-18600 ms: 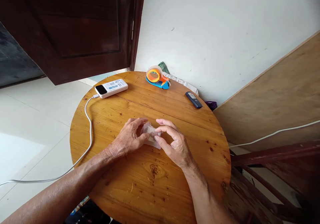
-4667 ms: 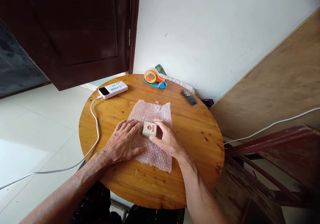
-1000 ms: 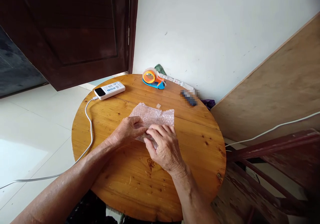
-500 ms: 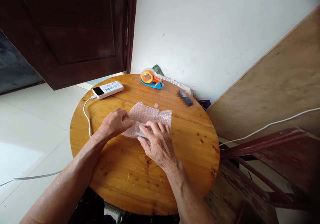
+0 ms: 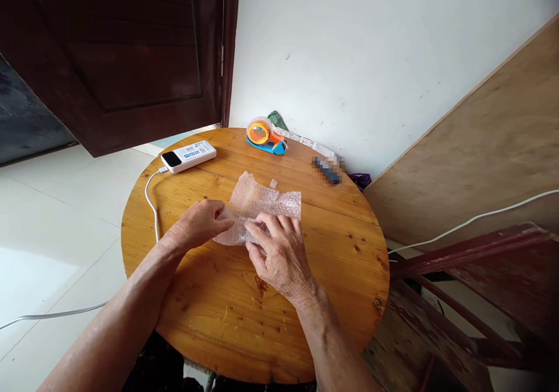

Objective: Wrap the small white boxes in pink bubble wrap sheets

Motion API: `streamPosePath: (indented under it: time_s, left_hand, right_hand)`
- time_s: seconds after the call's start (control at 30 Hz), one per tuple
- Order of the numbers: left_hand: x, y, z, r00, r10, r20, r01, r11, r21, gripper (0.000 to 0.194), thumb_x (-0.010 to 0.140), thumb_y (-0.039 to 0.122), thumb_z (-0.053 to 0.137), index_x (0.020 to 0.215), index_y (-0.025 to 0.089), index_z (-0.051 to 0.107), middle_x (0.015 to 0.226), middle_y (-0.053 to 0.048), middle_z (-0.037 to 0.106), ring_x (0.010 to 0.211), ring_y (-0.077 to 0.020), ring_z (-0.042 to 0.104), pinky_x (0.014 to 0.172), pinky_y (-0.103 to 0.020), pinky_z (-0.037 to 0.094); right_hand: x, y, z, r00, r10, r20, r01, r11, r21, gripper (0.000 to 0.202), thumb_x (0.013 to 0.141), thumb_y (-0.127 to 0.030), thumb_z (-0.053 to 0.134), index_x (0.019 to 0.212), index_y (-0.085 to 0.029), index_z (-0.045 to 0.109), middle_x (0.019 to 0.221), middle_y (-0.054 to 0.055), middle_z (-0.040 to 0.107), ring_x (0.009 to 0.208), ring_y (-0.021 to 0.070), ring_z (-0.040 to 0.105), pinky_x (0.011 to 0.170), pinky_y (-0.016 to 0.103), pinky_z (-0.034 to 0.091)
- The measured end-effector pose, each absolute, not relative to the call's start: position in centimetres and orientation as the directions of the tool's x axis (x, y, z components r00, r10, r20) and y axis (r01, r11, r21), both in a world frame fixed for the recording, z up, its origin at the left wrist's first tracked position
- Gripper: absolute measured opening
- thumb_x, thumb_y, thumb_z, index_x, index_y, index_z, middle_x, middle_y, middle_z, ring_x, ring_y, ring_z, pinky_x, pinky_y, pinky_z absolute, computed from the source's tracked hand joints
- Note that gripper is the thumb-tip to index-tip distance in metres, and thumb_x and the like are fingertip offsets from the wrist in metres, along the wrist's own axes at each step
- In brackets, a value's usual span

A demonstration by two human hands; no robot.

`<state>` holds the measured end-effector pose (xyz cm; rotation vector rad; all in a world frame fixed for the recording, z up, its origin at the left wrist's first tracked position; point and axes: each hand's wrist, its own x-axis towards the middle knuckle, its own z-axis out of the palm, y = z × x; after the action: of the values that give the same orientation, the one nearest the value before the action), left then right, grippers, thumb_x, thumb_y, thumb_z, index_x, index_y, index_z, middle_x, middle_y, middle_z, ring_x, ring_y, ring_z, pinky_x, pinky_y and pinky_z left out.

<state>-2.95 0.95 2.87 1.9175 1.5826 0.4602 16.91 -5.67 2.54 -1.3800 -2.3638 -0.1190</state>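
A sheet of clear bubble wrap lies on the round wooden table, its far edge slightly raised. At its left edge, my left hand is closed, thumb and fingers pinching the wrap. My right hand rests over the near right part with its fingers curved and spread, fingertips touching the plastic. Whether something lies under the wrap beneath my right hand cannot be made out.
A white power bank with a cable is at the back left. An orange and blue tape dispenser stands at the back. A dark, pixelated object lies at the back right, near a paper strip.
The left side of the wrap has lifted and spread a little further back. My left hand has turned and shifted slightly down; my right hand has moved slightly right.
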Motion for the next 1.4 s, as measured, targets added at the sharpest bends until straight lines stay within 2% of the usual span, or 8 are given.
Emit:
streamPosePath:
  time_s: [0.23, 0.4, 0.57, 0.8, 0.93, 1.07, 1.17, 1.4]
  left_hand:
    - [-0.9, 0.1, 2.6, 0.272, 0.941, -0.2, 0.378, 0.087, 0.922, 0.02, 0.071, 0.033, 0.058, 0.062, 0.021, 0.045, 0.053, 0.006, 0.044, 0.047, -0.0094, 0.044, 0.044, -0.022, 0.033]
    - [-0.3, 0.0, 2.4, 0.326, 0.911, -0.253, 0.094, 0.235, 0.967, 0.024, 0.068, 0.037, 0.065, 0.071, 0.018, 0.051, 0.057, 0.004, 0.055, 0.046, -0.0103, 0.053, 0.041, -0.021, 0.041]
    - [-0.3, -0.1, 2.5, 0.367, 0.893, -0.262, 0.037, 0.267, 0.963, 0.029, 0.064, 0.04, 0.068, 0.075, 0.016, 0.055, 0.057, 0.0, 0.062, 0.046, -0.0121, 0.058, 0.044, -0.023, 0.047]
    - [-1.1, 0.0, 3.2, 0.525, 0.817, -0.24, 0.052, 0.251, 0.967, 0.028, 0.064, 0.031, 0.055, 0.079, 0.011, 0.067, 0.065, -0.005, 0.068, 0.058, -0.0169, 0.062, 0.057, -0.03, 0.054]
    - [-0.6, -0.6, 3.1, 0.498, 0.862, -0.091, 0.25, -0.043, 0.967, 0.029, 0.068, 0.025, 0.05, 0.084, 0.013, 0.07, 0.068, -0.003, 0.067, 0.061, -0.0146, 0.058, 0.06, -0.027, 0.048]
    - [0.5, -1.4, 2.0, 0.422, 0.874, 0.243, 0.536, -0.456, 0.711, 0.017, 0.079, 0.024, 0.054, 0.079, 0.017, 0.069, 0.076, -0.003, 0.063, 0.066, -0.0137, 0.056, 0.063, -0.026, 0.044]
    - [0.8, -1.6, 1.0, 0.456, 0.785, 0.419, 0.571, -0.619, 0.539, 0.016, 0.084, 0.02, 0.054, 0.082, 0.017, 0.069, 0.083, -0.005, 0.063, 0.073, -0.0166, 0.059, 0.068, -0.029, 0.047]
    - [0.9, -1.3, 0.6, 0.533, 0.649, 0.543, 0.479, -0.76, 0.439, 0.019, 0.086, 0.009, 0.052, 0.092, 0.015, 0.069, 0.096, -0.01, 0.067, 0.087, -0.0206, 0.061, 0.082, -0.035, 0.052]
  right_hand:
    - [16.6, -5.8, 2.6, -0.429, 0.818, 0.383, 0.861, 0.499, -0.101, 0.021, 0.086, -0.025, 0.061, 0.106, -0.023, 0.067, 0.108, 0.008, 0.066, 0.095, 0.0268, 0.051, 0.081, 0.043, 0.032]
    - [16.6, -5.8, 2.5, -0.435, 0.813, 0.387, 0.86, 0.503, -0.089, 0.021, 0.086, -0.025, 0.062, 0.107, -0.023, 0.067, 0.109, 0.008, 0.066, 0.096, 0.0275, 0.052, 0.082, 0.044, 0.033]
    - [16.5, -5.8, 2.5, -0.418, 0.818, 0.395, 0.856, 0.5, -0.131, 0.024, 0.084, -0.023, 0.064, 0.108, -0.022, 0.065, 0.112, 0.009, 0.068, 0.099, 0.0284, 0.054, 0.086, 0.045, 0.034]
    - [17.2, -5.9, 3.0, -0.343, 0.82, 0.458, 0.776, 0.522, -0.353, 0.025, 0.079, -0.017, 0.06, 0.104, -0.018, 0.059, 0.099, 0.008, 0.071, 0.092, 0.0265, 0.058, 0.087, 0.042, 0.038]
    - [17.6, -5.8, 2.7, -0.315, 0.81, 0.495, 0.734, 0.539, -0.414, 0.021, 0.088, -0.012, 0.047, 0.102, -0.019, 0.061, 0.097, 0.006, 0.072, 0.09, 0.0238, 0.06, 0.084, 0.04, 0.039]
    - [17.8, -5.3, 2.5, -0.254, 0.795, 0.55, 0.747, 0.523, -0.411, 0.021, 0.09, -0.012, 0.045, 0.096, -0.02, 0.064, 0.096, 0.005, 0.073, 0.089, 0.023, 0.063, 0.085, 0.039, 0.041]
    - [19.1, -5.2, 3.0, -0.083, 0.821, 0.564, 0.779, 0.407, -0.477, 0.016, 0.089, -0.02, 0.05, 0.094, -0.02, 0.065, 0.1, 0.008, 0.073, 0.095, 0.0241, 0.066, 0.086, 0.038, 0.045]
    - [23.0, -7.2, 3.6, 0.254, 0.967, 0.016, 0.834, -0.21, -0.511, 0.05, 0.084, -0.057, 0.058, 0.115, -0.019, 0.064, 0.089, 0.007, 0.073, 0.073, 0.0253, 0.067, 0.069, 0.037, 0.046]
